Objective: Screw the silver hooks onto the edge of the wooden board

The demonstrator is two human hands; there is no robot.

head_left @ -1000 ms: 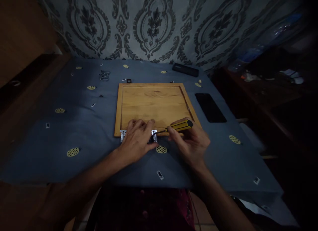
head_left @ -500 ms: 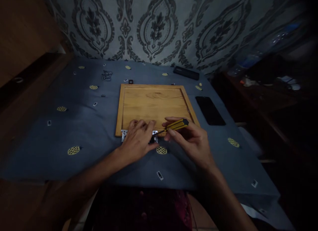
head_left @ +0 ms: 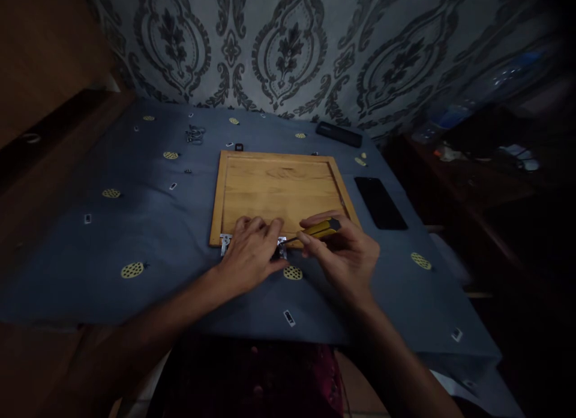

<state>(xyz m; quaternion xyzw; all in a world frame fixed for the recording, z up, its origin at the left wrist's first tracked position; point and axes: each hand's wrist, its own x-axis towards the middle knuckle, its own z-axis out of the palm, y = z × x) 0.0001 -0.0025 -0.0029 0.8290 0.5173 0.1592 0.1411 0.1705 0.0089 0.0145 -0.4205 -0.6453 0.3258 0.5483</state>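
A framed wooden panel (head_left: 279,190) lies flat on the cloth-covered table. At its near edge are silver metal hinge plates (head_left: 225,244), one showing on each side of my left hand (head_left: 252,244). That hand presses down over the hardware, fingers bent onto the wood and thumb toward the right plate; what lies under the palm is hidden. My right hand (head_left: 346,250) grips a yellow and black screwdriver (head_left: 321,228) between thumb and fingers. The screwdriver slants down to the left, its tip at the right plate beside my left thumb; exact contact is too small to tell.
A black phone (head_left: 380,203) lies right of the panel, and a dark case (head_left: 339,134) at the back right. Thin coiled wire or metal bits (head_left: 195,134) and a small black piece (head_left: 239,147) sit behind. A patterned curtain (head_left: 288,52) hangs beyond the blue tablecloth (head_left: 171,226).
My right hand has turned slightly and its fingers have closed further round the screwdriver handle. The tip stays by the right plate. My left hand has hardly moved; the view has shifted slightly.
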